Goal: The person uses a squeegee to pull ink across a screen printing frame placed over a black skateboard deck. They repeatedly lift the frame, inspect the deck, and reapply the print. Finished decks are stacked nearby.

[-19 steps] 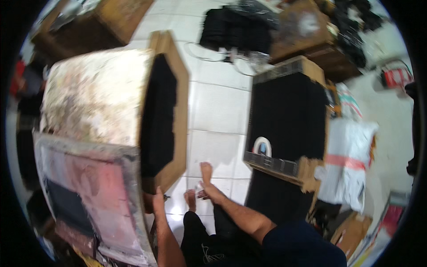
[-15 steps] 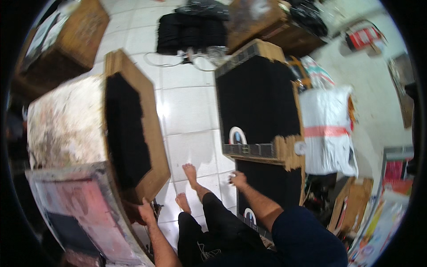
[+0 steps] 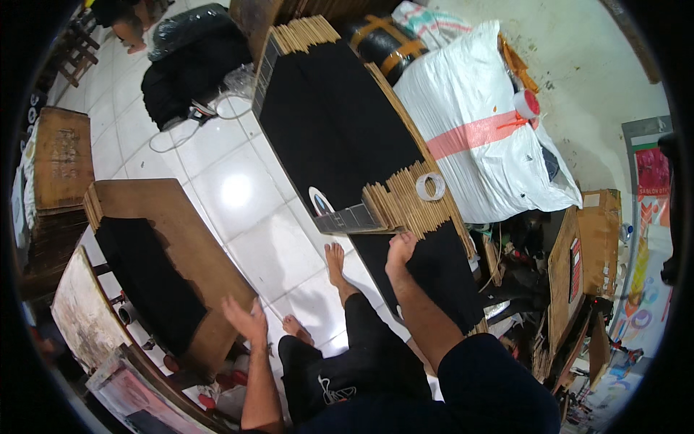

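Observation:
My left hand [image 3: 246, 318] is raised with fingers apart beside a wooden board [image 3: 177, 246] that carries a dark black panel [image 3: 144, 275] and lies on the left-hand stand. My right hand [image 3: 401, 249] has curled fingers at the lower edge of the upper stack of wooden boards [image 3: 405, 195] topped with black cloth [image 3: 325, 116]; what the fingers hold is hidden. A second black-covered stack [image 3: 434, 282] lies below it. A clear roll of tape [image 3: 430, 186] sits on the stacked board ends, and a white oval piece [image 3: 319, 202] is on the upper stack.
White sacks [image 3: 463, 123] line the right wall, with cardboard [image 3: 600, 239] and clutter below. Black bundles [image 3: 188, 79] and cables lie on the tiled floor [image 3: 267, 253]. Wooden crates [image 3: 61, 159] stand at the left. Another person's legs [image 3: 129, 29] show at the top left.
My view has swung rightward. My left hand has let go of the left stand's edge. My right hand has risen to the edge of the upper right stack.

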`<state>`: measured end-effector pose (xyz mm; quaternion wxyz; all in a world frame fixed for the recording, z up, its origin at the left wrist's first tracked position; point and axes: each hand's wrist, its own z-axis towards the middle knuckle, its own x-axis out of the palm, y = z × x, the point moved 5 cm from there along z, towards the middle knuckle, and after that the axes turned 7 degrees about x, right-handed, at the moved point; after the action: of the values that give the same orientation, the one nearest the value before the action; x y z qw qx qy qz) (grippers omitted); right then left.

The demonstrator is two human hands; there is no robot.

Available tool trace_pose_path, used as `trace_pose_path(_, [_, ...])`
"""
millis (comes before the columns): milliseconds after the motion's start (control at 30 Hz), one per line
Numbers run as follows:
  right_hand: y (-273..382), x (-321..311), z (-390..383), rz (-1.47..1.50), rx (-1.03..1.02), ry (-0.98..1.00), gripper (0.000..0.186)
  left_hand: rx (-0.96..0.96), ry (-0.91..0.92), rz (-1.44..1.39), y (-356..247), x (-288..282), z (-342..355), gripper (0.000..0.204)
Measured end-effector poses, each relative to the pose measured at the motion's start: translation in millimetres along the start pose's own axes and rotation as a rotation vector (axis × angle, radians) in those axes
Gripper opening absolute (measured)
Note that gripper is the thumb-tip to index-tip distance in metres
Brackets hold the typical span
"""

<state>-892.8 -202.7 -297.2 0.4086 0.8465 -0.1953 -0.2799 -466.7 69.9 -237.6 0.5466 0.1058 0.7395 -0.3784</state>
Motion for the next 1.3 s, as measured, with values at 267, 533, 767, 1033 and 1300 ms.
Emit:
trace_pose_path(267, [28,-26,-15,-0.399,-0.262,0.458,0.075,-0.869,0.913,-1.149,-205,208,-58,0.082])
trace_pose_path(533, [86,-2,-31,-0.786,-0.239,0.807,0.055,-1.324,0.684,-2.034,-310,276,-67,0.092])
trace_pose_path(767, [175,138,-64,-0.991,-0.76,0.852,0.102,-1.351,0.234,-2.286,-326,265,-43,0.076])
trace_pose_path(1033, [188,335,-112,-1.159,-0.906,0.589,0.122,-1.518,0.208,-2.378,-286,232,-16,0.054])
trace_pose_path(1300, [133,410,-195,-1.048,-0.884,0.73,0.105,-1.42,0.028,-2.488,-156,219,-8,0.032])
